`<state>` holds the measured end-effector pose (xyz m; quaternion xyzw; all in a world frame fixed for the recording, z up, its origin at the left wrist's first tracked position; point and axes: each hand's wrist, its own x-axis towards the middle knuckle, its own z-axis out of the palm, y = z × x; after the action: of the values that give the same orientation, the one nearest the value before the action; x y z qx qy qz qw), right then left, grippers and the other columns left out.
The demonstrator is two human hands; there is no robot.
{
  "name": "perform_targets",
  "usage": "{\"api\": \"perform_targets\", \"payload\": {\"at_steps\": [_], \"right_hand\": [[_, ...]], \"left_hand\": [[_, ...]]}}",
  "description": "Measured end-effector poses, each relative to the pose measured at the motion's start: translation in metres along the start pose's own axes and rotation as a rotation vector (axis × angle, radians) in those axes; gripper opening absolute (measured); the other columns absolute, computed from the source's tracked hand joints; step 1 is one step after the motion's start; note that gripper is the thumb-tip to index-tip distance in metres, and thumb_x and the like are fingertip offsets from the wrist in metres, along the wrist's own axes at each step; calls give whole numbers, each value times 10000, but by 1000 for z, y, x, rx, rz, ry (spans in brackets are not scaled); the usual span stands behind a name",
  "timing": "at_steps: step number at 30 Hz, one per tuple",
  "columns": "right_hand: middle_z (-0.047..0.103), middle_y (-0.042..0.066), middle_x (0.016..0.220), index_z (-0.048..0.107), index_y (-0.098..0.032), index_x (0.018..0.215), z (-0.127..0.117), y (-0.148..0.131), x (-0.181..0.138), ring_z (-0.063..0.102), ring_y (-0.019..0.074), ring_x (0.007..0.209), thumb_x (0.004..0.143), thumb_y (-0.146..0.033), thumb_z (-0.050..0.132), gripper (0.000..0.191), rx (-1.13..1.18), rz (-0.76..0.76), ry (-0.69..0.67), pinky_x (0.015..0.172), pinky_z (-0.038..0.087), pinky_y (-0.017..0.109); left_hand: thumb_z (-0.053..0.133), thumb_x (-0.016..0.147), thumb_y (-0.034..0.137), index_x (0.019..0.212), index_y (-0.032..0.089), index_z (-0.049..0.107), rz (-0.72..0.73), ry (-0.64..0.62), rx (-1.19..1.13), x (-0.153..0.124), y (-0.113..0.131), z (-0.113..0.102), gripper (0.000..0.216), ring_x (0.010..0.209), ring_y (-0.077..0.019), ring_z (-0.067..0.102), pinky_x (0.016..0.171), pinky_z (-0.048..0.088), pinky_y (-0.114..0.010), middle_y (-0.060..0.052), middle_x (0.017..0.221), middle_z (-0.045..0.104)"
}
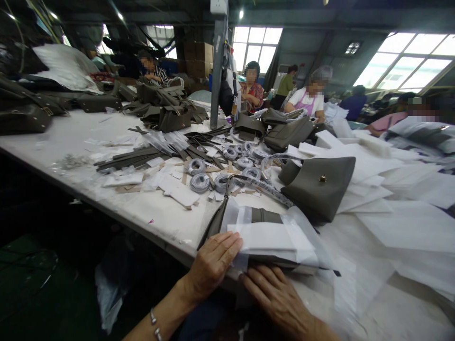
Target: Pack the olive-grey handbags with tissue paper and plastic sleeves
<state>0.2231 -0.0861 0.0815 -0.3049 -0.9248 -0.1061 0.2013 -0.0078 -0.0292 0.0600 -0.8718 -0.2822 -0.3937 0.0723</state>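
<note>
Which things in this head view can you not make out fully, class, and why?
- Grey piece: mostly hidden under white wrapping.
- Right hand: wrist cut off by the bottom edge.
- Left hand: fingertips lie on the wrapping; palm side hidden.
- Floor, lower left: too dark.

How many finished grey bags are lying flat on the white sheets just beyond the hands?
1: the grey bag with the brass stud lies right of the wire coils, beyond the left hand and right hand. Others farther back are too jumbled to count.
</note>
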Motion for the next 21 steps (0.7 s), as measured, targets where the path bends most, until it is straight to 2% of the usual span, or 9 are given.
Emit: {"api": "perform_targets", "payload": {"at_steps": [3, 6, 12, 15, 18, 21], "right_hand": [[720, 57, 959, 648, -171, 1112, 9, -4, 4, 597, 204, 888, 1063, -235, 240, 416, 151, 81, 34, 781, 435, 358], [709, 43, 882, 648, -180, 1027, 8, -5, 8, 595, 201, 845, 1048, -218, 331, 320, 242, 88, 51, 739, 426, 359], [753, 15, 995, 675, -244, 987, -3, -6, 17, 650, 202, 908, 1009, -148, 382, 309, 150, 30, 158, 802, 481, 369], [759, -25, 1059, 674, -246, 978, -12, -3, 25, 656, 187, 1009, 991, -112, 418, 289, 55, -21, 251, 965, 472, 353], [726, 23, 1180, 644, -199, 931, -20, 2, 30, 596, 206, 1202, 994, -106, 397, 272, 29, -61, 266, 1111, 415, 418], [727, 82, 1163, 616, -176, 946, -22, 3, 30, 608, 190, 1208, 1002, -99, 340, 293, 120, -48, 217, 1078, 484, 395]], "left_hand": [[407, 991, 123, 1365, 123, 528, 5, -26, 32, 5, 7, 0, 394, 1238, -221, 562, 997, 521, -380, -116, 1287, 655], [407, 1002, 133, 1357, 136, 541, 6, -35, 60, 11, 14, 3, 380, 1198, -221, 585, 972, 522, -370, -102, 1285, 659], [418, 1002, 139, 1321, 157, 570, -25, 2, 48, 13, 18, 10, 354, 1167, -218, 599, 966, 501, -369, -83, 1259, 673], [439, 1003, 164, 1317, 159, 571, -41, 13, 37, 9, 18, 14, 341, 1163, -224, 598, 962, 495, -374, -79, 1264, 671], [469, 993, 162, 1317, 141, 561, -59, 34, 30, 7, 20, 19, 337, 1174, -223, 592, 976, 488, -373, -84, 1263, 671], [432, 983, 140, 1311, 127, 551, -104, 52, 1, 7, 22, 18, 349, 1154, -221, 602, 972, 496, -377, -99, 1230, 683]]}}
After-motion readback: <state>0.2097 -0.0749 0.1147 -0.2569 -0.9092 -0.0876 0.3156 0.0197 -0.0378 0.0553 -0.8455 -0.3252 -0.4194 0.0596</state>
